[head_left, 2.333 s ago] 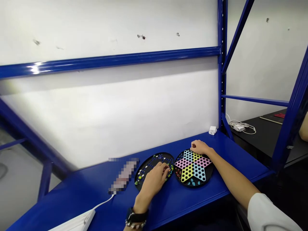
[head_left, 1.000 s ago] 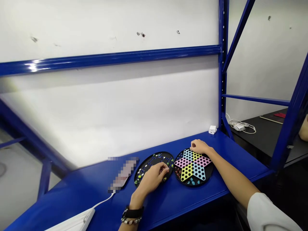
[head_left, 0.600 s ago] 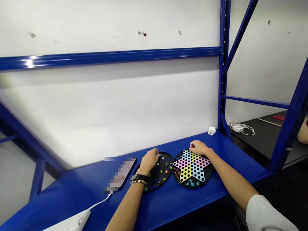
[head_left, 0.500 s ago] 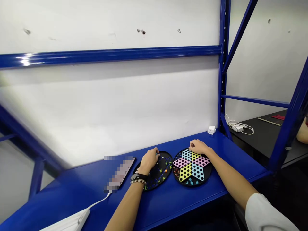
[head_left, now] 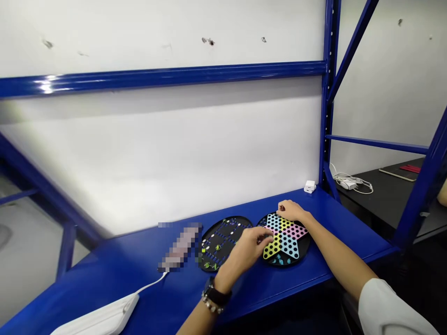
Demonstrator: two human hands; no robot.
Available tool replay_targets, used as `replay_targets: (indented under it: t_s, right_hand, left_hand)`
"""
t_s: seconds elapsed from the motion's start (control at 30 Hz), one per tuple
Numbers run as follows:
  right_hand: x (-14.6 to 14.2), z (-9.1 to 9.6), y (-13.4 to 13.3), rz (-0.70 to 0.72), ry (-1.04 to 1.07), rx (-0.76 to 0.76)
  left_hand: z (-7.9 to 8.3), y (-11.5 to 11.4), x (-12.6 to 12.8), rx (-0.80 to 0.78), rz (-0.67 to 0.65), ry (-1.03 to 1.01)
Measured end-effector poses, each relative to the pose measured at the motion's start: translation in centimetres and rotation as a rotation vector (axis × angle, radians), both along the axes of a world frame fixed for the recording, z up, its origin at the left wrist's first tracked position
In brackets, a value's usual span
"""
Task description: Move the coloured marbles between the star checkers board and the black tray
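Observation:
A round black Chinese checkers board (head_left: 289, 245) with a star of blue, yellow and pink holes lies on the blue shelf. My left hand (head_left: 248, 249) is over its left edge, thumb and fingers pinched together; what they hold, if anything, is too small to make out. At the board's far edge rests my right hand (head_left: 292, 210), fingers curled in, their tips partly hidden. Light-blue pieces (head_left: 279, 260) show in the board's near rim. Left of it lies a second round black board (head_left: 223, 235) with blue markings and scattered green and white bits, partly covered by my left hand.
A flat device (head_left: 182, 246), blurred out, lies left of the boards, its white cable running to a white power strip (head_left: 99, 318). A white charger (head_left: 309, 186) stands near the blue upright (head_left: 327, 121). Beyond the frame, a cabled adapter (head_left: 348, 184) lies on a black table.
My left hand has moved right, from over the second board to the left edge of the star board. My right hand stays at the star board's far edge.

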State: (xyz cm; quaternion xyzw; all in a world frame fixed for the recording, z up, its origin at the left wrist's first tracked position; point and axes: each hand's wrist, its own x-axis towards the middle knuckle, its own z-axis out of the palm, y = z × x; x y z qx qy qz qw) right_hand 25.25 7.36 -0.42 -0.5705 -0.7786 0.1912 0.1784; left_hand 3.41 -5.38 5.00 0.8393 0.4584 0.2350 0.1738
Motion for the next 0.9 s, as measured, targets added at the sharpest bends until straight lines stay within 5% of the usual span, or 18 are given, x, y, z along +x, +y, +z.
replay_targets:
  t_s: [0.1, 0.27, 0.47, 0.7, 0.9]
  right_hand:
    - [0.0, 0.0, 0.0, -0.005, -0.013, 0.001]
    - [-0.1, -0.1, 0.1, 0.002, -0.013, 0.005]
    - [-0.1, 0.1, 0.0, -0.008, -0.017, -0.013]
    - [0.0, 0.2, -0.1, 0.006, -0.015, -0.006]
    - [-0.1, 0.2, 0.0, 0.011, -0.021, -0.019]
  left_hand:
    - [-2.0, -2.2, 2.3, 0.009, -0.120, 0.106]
    - [-4.3, -3.0, 2.7, 0.115, -0.153, 0.207]
    - [-3.6, -4.9, 2.2, 0.170, -0.164, 0.302]
    - [-4.4, -8.4, 1.7, 0.129, -0.227, 0.374]
    - [-2.0, -6.9, -0.1, 0.096, -0.255, 0.326]
